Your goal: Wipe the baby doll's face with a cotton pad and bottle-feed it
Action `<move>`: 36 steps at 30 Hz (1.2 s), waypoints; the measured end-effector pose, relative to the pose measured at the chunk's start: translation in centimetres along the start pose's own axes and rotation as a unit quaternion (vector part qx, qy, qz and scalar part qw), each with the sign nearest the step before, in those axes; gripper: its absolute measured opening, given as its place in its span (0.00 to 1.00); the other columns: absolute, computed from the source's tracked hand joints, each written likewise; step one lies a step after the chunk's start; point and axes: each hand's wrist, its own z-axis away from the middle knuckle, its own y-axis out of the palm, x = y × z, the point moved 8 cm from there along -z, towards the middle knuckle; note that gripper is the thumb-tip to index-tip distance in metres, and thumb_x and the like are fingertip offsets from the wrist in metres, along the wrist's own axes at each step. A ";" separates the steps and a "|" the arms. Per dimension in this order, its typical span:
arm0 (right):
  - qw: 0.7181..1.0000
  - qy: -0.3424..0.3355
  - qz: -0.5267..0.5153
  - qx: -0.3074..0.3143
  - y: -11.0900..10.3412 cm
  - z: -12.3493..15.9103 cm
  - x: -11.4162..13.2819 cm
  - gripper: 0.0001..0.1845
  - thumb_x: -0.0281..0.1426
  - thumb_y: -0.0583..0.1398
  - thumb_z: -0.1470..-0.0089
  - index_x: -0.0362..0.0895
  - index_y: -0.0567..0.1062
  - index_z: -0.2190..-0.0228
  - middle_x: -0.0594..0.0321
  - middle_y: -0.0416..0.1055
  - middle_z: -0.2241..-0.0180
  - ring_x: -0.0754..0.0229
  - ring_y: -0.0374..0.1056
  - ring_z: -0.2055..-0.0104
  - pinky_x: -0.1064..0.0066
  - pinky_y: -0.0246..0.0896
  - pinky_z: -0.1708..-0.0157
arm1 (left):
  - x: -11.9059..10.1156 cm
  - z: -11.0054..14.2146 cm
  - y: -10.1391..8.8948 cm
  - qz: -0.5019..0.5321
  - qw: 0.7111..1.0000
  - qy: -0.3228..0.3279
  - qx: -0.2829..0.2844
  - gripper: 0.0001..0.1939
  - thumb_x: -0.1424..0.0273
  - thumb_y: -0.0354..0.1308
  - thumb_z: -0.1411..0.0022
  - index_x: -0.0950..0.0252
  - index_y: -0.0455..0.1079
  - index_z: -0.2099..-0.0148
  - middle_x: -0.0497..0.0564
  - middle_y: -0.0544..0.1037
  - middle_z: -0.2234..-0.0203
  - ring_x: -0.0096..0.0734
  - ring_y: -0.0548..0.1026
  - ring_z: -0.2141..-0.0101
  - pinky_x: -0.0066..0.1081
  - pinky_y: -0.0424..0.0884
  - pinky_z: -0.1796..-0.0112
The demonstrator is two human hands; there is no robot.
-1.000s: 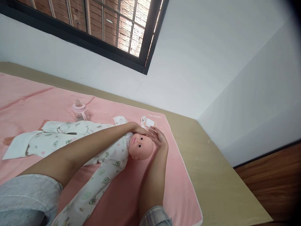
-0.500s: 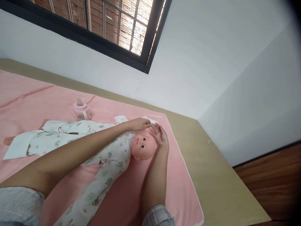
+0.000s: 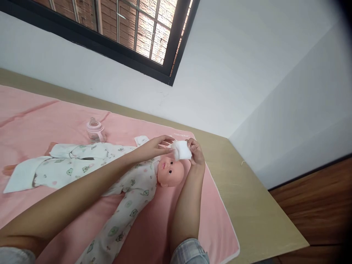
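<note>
A baby doll [image 3: 171,172] lies on its back, its head toward the right, dressed in a white outfit with small green animal prints. Just beyond its head, a small folded white cloth [image 3: 183,150] is held up between my two hands. The right edge of it is pinched in the closed fingers of my right hand [image 3: 197,151]. My left hand [image 3: 156,147] reaches across the doll's chest, and its thumb and fingertips are at the cloth's left edge. The exact grip of those fingertips is partly blurred.
A pink baby bottle [image 3: 95,130] with a handle stands beyond the doll's legs. Under everything lies a pink blanket [image 3: 220,227] on a wooden board [image 3: 242,205]. White walls and a barred window [image 3: 132,33] border the far side.
The white cloth, which lay mostly hidden beyond the doll's head, is now raised between my hands. My right hand has closed on it and moved slightly right.
</note>
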 end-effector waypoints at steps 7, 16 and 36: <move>0.979 0.070 0.126 0.147 5.6 1.0 1.1 0.19 0.38 0.72 0.62 0.44 0.73 0.70 0.67 0.68 0.73 0.67 0.63 0.74 0.76 0.59 0.74 | -0.3 2.9 0.8 0.128 0.981 -0.020 0.145 0.19 0.62 0.65 0.40 0.64 0.70 0.49 0.51 0.80 0.63 0.34 0.77 0.62 0.29 0.71 0.61; 0.974 0.069 0.170 0.133 7.9 0.7 1.6 0.14 0.33 0.68 0.53 0.46 0.75 0.63 0.65 0.71 0.66 0.69 0.65 0.71 0.79 0.61 0.72 | -0.1 4.6 -1.6 0.017 0.996 0.010 0.082 0.11 0.61 0.65 0.42 0.64 0.77 0.65 0.47 0.78 0.72 0.30 0.73 0.70 0.25 0.67 0.70; 0.982 0.069 0.176 0.025 3.8 -0.6 0.1 0.27 0.34 0.68 0.54 0.50 0.71 0.51 0.64 0.71 0.58 0.66 0.70 0.62 0.72 0.69 0.55 | -0.8 5.1 -3.5 -0.111 0.991 0.032 -0.067 0.16 0.56 0.57 0.37 0.64 0.74 0.65 0.48 0.78 0.68 0.36 0.74 0.63 0.29 0.67 0.61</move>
